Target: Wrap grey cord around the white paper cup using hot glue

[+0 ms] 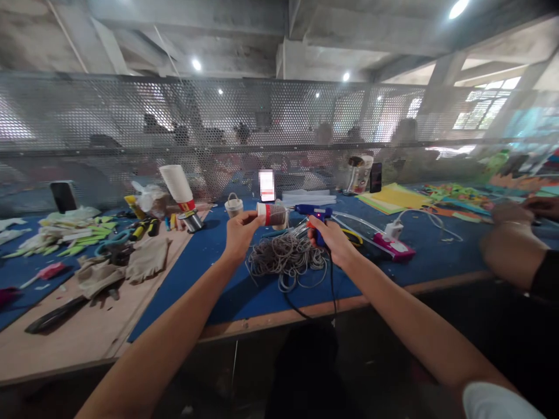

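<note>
Held sideways in my left hand (pixel 241 230) is a paper cup (pixel 274 214) with a red band, part of its side wrapped in grey cord. My right hand (pixel 328 237) grips a blue hot glue gun (pixel 315 212), its small red light lit and its nozzle pointing left, close to the cup. A black cable hangs from the gun over the table edge. Below both hands lies a loose heap of grey cord (pixel 283 256). Behind the cup stands a small white cup with a handle (pixel 234 205).
A stack of paper cups (pixel 176 185) leans at left, near gloves (pixel 147 260) and tools. A lit phone (pixel 266 185) stands by the mesh partition (pixel 271 122). At right are a pink power strip (pixel 394 247), yellow sheets (pixel 393 199) and another person's arm (pixel 510 250).
</note>
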Tool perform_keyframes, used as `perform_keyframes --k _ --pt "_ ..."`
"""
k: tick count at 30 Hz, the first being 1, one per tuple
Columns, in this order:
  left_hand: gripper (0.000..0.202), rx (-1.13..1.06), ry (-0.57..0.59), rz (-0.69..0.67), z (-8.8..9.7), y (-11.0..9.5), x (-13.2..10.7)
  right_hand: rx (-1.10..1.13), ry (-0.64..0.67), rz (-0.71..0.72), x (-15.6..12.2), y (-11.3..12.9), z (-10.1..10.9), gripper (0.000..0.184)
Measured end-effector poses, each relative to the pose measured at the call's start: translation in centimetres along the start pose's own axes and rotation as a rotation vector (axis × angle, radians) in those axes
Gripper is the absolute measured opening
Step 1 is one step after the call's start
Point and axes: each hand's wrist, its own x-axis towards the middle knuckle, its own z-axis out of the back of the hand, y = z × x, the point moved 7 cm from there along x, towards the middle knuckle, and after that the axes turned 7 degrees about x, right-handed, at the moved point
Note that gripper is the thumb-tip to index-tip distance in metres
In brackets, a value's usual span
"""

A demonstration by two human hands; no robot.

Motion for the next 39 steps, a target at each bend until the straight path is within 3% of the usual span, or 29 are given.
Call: perform_keyframes --k 4,8,16,25,32,36,39 --pt "0.023 -0.031 -0.011 0.010 0.1 -0.2 0.0 -0.122 -0.027 0.123 0.0 1.1 -0.5 0.027" --pt "0.024 -0.023 -0.013 0.017 0.1 0.0 0.0 -0.208 -0.069 0.168 0.3 1.2 1.0 0.027" --pt "0.024 -0.028 0.024 0.013 -0.4 0.3 -0.1 -0.140 -0.182 -0.175 2.3 -2.7 6.6 0.031" --pt "0.023 -0.060 0.020 0.035 -0.5 0.7 -0.1 -0.166 -0.070 -0.392 3.9 -4.6 7.5 0.032" --pt "0.022 -0.067 0.025 0.034 -0.5 0.0 -0.3 -0.271 -0.001 -0.456 4.2 -4.5 8.1 0.037" --pt "0.023 -0.060 0.032 0.038 -0.6 0.1 -0.3 -0.387 0.026 -0.469 3.8 -3.5 8.6 0.044" --pt "0.025 -0.058 0.045 0.039 -0.7 0.2 -0.4 -0.726 0.071 -0.438 3.7 -2.2 9.1 0.055"
